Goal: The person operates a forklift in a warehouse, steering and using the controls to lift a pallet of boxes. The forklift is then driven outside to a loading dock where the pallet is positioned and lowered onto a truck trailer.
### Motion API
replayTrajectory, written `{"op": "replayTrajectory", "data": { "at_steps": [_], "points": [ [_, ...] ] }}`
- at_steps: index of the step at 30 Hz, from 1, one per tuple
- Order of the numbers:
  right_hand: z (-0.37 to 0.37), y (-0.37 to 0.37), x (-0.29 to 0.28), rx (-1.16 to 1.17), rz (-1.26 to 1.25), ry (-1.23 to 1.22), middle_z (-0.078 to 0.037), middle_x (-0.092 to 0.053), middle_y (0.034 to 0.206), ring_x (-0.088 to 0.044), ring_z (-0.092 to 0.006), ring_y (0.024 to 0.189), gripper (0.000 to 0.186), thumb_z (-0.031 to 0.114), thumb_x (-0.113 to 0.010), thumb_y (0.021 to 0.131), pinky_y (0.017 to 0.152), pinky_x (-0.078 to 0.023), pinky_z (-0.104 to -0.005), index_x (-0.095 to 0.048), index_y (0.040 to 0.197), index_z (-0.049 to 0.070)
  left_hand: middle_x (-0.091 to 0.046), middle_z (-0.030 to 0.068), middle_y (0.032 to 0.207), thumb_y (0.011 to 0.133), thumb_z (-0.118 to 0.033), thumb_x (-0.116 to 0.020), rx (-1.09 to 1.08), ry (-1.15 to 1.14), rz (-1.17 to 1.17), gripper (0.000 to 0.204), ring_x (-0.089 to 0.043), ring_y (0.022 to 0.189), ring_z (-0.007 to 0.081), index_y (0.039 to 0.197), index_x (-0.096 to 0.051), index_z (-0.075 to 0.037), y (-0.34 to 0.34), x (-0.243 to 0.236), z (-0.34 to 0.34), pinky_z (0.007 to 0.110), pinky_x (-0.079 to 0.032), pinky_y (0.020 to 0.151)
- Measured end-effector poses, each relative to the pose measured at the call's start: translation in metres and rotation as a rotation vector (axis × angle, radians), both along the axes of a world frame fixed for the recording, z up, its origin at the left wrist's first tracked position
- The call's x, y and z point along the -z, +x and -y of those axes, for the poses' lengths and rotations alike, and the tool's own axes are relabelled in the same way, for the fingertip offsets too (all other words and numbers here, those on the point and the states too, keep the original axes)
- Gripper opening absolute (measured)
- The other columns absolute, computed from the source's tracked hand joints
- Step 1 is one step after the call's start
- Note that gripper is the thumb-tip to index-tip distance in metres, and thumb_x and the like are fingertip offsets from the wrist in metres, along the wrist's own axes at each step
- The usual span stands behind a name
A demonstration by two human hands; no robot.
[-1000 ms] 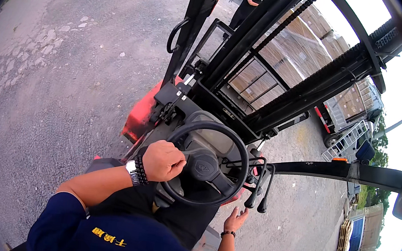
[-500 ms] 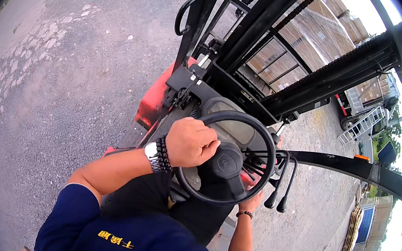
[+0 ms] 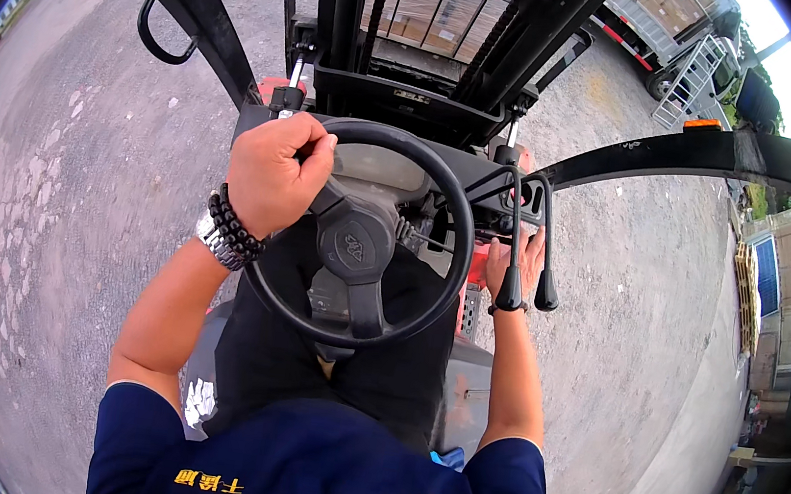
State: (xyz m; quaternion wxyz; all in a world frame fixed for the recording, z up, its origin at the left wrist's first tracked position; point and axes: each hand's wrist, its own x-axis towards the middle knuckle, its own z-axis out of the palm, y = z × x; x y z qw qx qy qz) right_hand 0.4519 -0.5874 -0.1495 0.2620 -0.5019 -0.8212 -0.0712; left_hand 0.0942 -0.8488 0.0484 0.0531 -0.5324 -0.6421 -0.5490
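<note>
The person's left hand [image 3: 278,173], above black bead bracelets [image 3: 232,225] and a silver metal watch [image 3: 212,242], is clenched at the upper-left rim of a round black steering wheel [image 3: 354,245], set over black-trousered legs [image 3: 264,354]. Beside it rise two bent black levers [image 3: 547,292] with bulbous knobs, partly covering the right hand [image 3: 499,275], its fingers loosely extended; whether they touch anything cannot be told. Farther right stands a silver ladder [image 3: 689,81].

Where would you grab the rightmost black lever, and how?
Probably by the black knob ending the rightmost lever, coming from the driver's side with the right hand: the knob is thicker than the thin, bent rod and points back toward the driver.
</note>
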Motion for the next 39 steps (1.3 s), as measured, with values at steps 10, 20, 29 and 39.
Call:
{"op": "replayTrajectory", "data": {
  "at_steps": [10, 20, 29, 39],
  "points": [
    [0.185, 0.021, -0.206, -0.571, -0.150, -0.631, -0.020, -0.077, 0.108, -0.076, -0.0423, 0.102, 0.016, 0.017, -0.074, 0.102, 0.102, -0.057, -0.0527, -0.076, 0.109, 0.003, -0.066, 0.0105, 0.070, 0.101, -0.010, -0.077, -0.064, -0.024, -0.027, 0.017, -0.065, 0.062, 0.0237, 0.088, -0.069, -0.002, 0.011, -0.011, 0.001, 0.037, -0.050, 0.061],
    [0.135, 0.002, -0.132, -0.240, -0.086, -0.291, -0.022, -0.071, 0.097, -0.072, -0.0467, 0.090, 0.021, 0.024, -0.073, 0.103, 0.079, -0.058, -0.0576, -0.069, 0.110, 0.005, -0.069, 0.0134, 0.071, 0.097, -0.016, -0.079, 0.026, 0.021, -0.210, 0.019, -0.069, 0.065, 0.0339, 0.085, -0.071, -0.005, 0.042, -0.042, -0.040, 0.044, -0.053, 0.062],
    [0.188, 0.000, -0.112, -0.153, -0.020, -0.264, -0.020, -0.067, 0.108, -0.073, -0.0449, 0.093, 0.030, 0.029, -0.084, 0.093, 0.076, -0.059, -0.0556, -0.069, 0.108, 0.007, -0.067, 0.0117, 0.068, 0.093, -0.021, -0.079, 0.234, 0.066, -0.295, 0.022, -0.070, 0.070, 0.0366, 0.078, -0.069, -0.008, 0.097, -0.021, -0.067, 0.050, -0.053, 0.065],
    [0.187, -0.001, -0.085, -0.145, -0.050, -0.173, -0.019, -0.064, 0.096, -0.071, -0.0451, 0.086, 0.020, 0.022, -0.075, 0.101, 0.070, -0.056, -0.0572, -0.063, 0.095, 0.007, -0.066, 0.0094, 0.067, 0.093, -0.022, -0.081, 0.238, 0.085, -0.308, 0.023, -0.068, 0.070, 0.0363, 0.079, -0.067, -0.010, 0.095, -0.007, -0.058, 0.051, -0.053, 0.066]
  ]
}}
